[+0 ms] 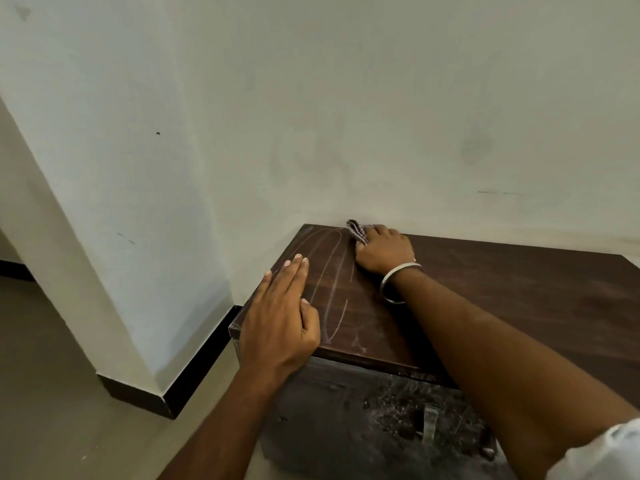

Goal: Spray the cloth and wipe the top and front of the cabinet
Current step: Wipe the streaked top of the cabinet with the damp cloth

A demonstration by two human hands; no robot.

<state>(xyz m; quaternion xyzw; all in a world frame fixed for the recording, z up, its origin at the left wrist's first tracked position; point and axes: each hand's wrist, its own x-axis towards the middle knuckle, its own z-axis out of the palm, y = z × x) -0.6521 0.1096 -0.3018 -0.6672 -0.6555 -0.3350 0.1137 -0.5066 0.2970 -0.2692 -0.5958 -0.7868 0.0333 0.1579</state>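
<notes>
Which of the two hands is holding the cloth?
The right hand, wearing the bangle, presses the cloth by the wall; the left hand lies flat, empty.

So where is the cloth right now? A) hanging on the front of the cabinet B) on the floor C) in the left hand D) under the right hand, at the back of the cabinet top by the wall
D: the right hand presses the cloth on the cabinet top by the wall; the left hand lies flat and empty.

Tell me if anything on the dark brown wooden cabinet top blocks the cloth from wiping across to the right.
Nothing visible does. The right hand presses the crumpled grey cloth at the back edge by the wall, and the dark brown wooden cabinet top to its right lies bare. The left hand rests flat on the near left corner, outside that path.
</notes>
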